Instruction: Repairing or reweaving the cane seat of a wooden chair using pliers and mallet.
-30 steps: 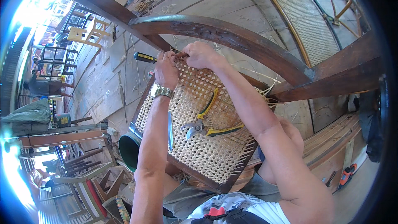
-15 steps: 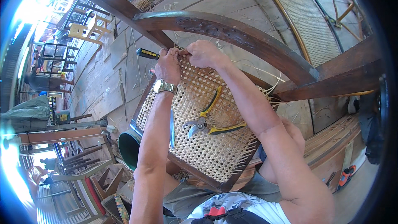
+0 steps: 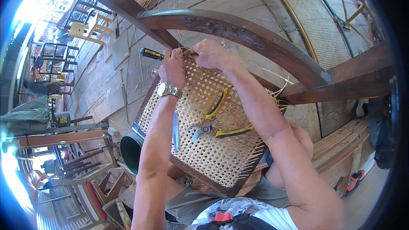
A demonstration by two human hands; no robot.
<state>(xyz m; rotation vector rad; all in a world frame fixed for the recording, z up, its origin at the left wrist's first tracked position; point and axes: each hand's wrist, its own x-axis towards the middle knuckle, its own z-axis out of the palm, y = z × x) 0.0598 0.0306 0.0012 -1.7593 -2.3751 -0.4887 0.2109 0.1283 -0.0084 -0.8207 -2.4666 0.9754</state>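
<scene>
A wooden chair frame (image 3: 238,32) lies across my lap with its woven cane seat (image 3: 208,145) facing up. My left hand (image 3: 172,69), with a metal watch on the wrist, grips a yellow-and-black handled tool (image 3: 151,54) at the far corner of the seat. My right hand (image 3: 208,54) pinches a thin cane strand beside it at the same corner. Yellow-handled cutting pliers (image 3: 217,124) and a knife blade (image 3: 175,131) rest on the weave.
A dark green bucket (image 3: 130,152) stands left of my knee. Another cane-backed chair (image 3: 315,17) lies at the upper right. Chair frames (image 3: 72,38) are stacked at the far left on the plank floor. An orange power tool (image 3: 354,179) lies at the lower right.
Both hands have stayed at the far corner of the seat, shifting only slightly as they work the strand. The pliers and the knife have not moved.
</scene>
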